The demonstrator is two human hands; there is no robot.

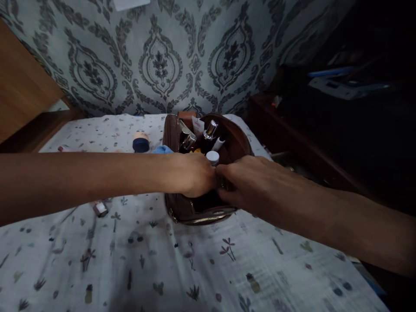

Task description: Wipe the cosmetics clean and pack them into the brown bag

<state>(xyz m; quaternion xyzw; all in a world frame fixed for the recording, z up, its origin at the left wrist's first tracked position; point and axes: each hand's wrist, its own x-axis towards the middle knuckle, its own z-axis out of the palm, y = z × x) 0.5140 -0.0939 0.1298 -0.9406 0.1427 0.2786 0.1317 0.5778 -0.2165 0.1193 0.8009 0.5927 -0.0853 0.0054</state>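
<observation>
An unzipped brown cosmetic bag (172, 134) stands on the patterned cloth with both of my hands in its opening. My left hand (198, 175) reaches in from the left, curled, its fingertips hidden inside. From the right comes my right hand (243, 177), thumb and forefinger bent around something dark close to the left hand; what it is I cannot make out. A white-capped container (212, 157) stands just behind the hands. Silver-capped bottles (211, 129), a white tube (218, 144) and a pale tag or card (197, 126) show farther back in the bag.
On the white printed cloth (156, 260), left of the bag, lie a jar with a dark blue lid (141, 144) and a small pinkish container (100, 208). Blue fabric (162, 150) touches the bag's left side. A patterned wall (195, 60) rises behind; dark wooden furniture (292, 143) borders the right.
</observation>
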